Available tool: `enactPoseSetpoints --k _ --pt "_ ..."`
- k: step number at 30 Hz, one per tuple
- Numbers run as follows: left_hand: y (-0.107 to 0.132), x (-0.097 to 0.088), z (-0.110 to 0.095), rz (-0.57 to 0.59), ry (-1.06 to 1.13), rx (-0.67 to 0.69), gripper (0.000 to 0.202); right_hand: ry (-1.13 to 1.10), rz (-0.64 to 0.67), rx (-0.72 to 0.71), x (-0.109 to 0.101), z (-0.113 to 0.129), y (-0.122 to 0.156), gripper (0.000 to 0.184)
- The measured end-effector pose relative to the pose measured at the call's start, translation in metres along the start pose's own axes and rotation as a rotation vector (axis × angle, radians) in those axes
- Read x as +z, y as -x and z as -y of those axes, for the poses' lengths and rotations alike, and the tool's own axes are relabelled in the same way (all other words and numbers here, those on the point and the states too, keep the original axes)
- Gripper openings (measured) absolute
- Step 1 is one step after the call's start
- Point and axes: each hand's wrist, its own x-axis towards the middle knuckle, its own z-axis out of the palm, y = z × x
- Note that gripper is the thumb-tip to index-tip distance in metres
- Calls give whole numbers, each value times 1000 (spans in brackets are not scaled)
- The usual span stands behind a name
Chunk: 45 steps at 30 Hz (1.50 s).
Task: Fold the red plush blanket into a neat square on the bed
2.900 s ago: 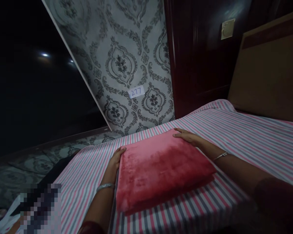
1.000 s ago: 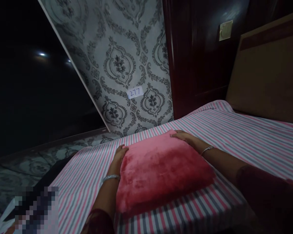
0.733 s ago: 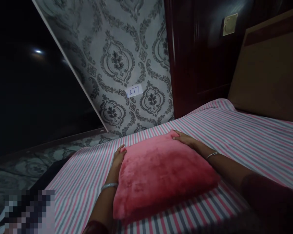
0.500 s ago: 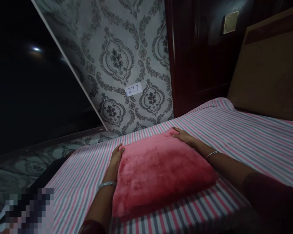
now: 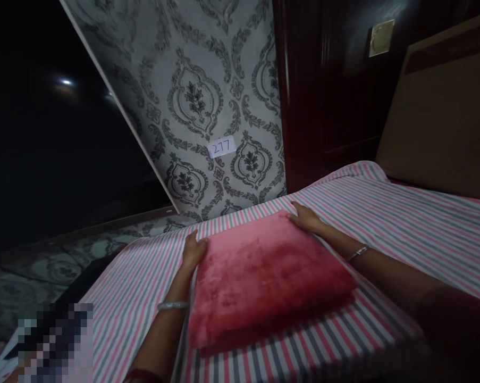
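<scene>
A folded pink plush blanket [image 5: 263,276] lies on the striped bedsheet [image 5: 423,234]. My left hand [image 5: 192,251] rests flat against the blanket's far left corner, fingers stretched out. At the far right corner my right hand [image 5: 305,218] lies flat on the edge, fingers extended. Both wrists wear a silver bangle. Neither hand grips the fabric; both press along its sides.
A patterned grey wall panel [image 5: 208,96] with a paper label reading 277 [image 5: 221,147] stands behind the bed. Dark wood furniture [image 5: 327,90] and a brown headboard [image 5: 443,117] are at the right. The left of the room is dark.
Both hands have slid slightly farther along the blanket's far corners, and the blanket looks flatter and squarer than a second ago. The view shifted a little.
</scene>
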Motion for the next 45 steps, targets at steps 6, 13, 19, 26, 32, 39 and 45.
enactPoseSetpoints --k 6,13,19,26,32,39,45 --pt "59 61 -14 384 -747 507 66 600 45 -498 46 24 28 67" --pt "90 80 28 378 -1268 608 63 935 -24 -531 73 -30 48 68" --pt "87 79 29 361 -1258 630 65 938 -18 -551 68 -28 45 70" --pt "79 67 23 155 -1279 459 71 950 -11 -537 66 -26 49 70" --pt "64 39 25 191 -1132 144 74 905 25 -510 60 -27 45 67" --pt "59 23 34 238 -1101 146 74 893 88 -473 57 -19 49 66" --pt "60 6 12 333 -1201 88 72 905 275 -352 36 10 65 64"
